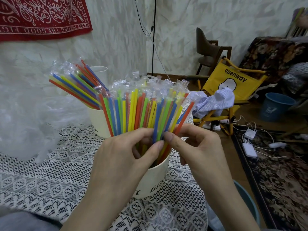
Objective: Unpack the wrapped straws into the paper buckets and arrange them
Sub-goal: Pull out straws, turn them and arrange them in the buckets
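A white paper bucket (155, 177) with black lettering stands on the lace tablecloth, packed with a fan of wrapped colourful straws (141, 110). My left hand (123, 152) and my right hand (193, 147) meet just above its rim. Both pinch straws in the middle of the bunch, thumbs almost touching. A second white bucket (98, 122) behind on the left holds more wrapped straws (75, 85) leaning left. A third, taller white cup (100, 70) shows behind that one.
A heap of clear plastic wrapping (21, 124) lies at the left on the lace-covered table (50, 180). To the right are a yellow folding chair (233, 77), a blue bin (275, 105), chargers and cables (250, 144) on the carpet, and a blue tub rim (248, 202).
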